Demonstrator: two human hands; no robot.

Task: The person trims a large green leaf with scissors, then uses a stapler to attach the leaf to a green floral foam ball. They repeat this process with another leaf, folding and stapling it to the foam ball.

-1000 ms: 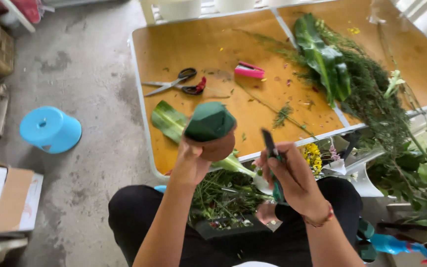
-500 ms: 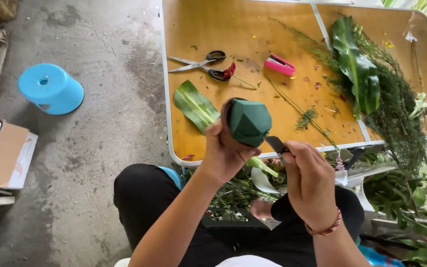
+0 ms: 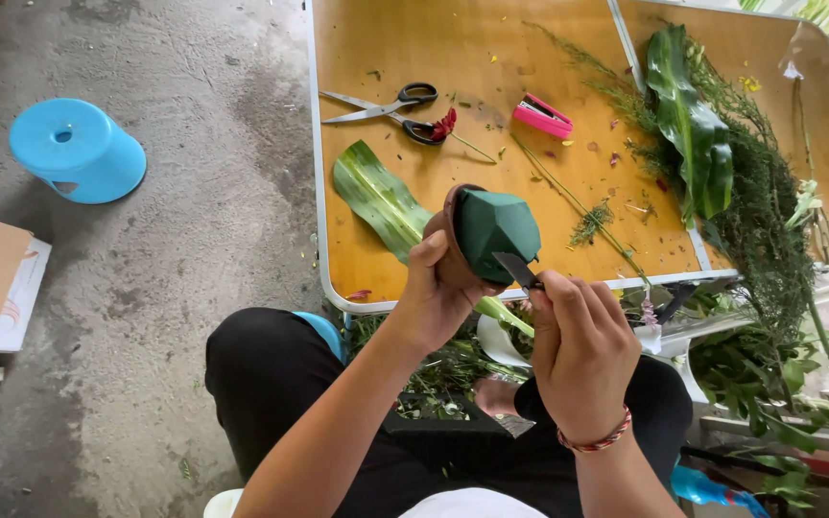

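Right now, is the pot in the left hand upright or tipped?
Tipped. The left hand holds the brown pot on its side, so the green foam block faces right, toward the knife blade.

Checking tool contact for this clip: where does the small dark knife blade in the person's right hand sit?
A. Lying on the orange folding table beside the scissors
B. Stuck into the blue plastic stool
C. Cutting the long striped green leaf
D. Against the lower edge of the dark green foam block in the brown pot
D: the small dark knife blade, held by the right hand, touches the lower edge of the dark green foam block, which sits in the brown pot gripped by the left hand.
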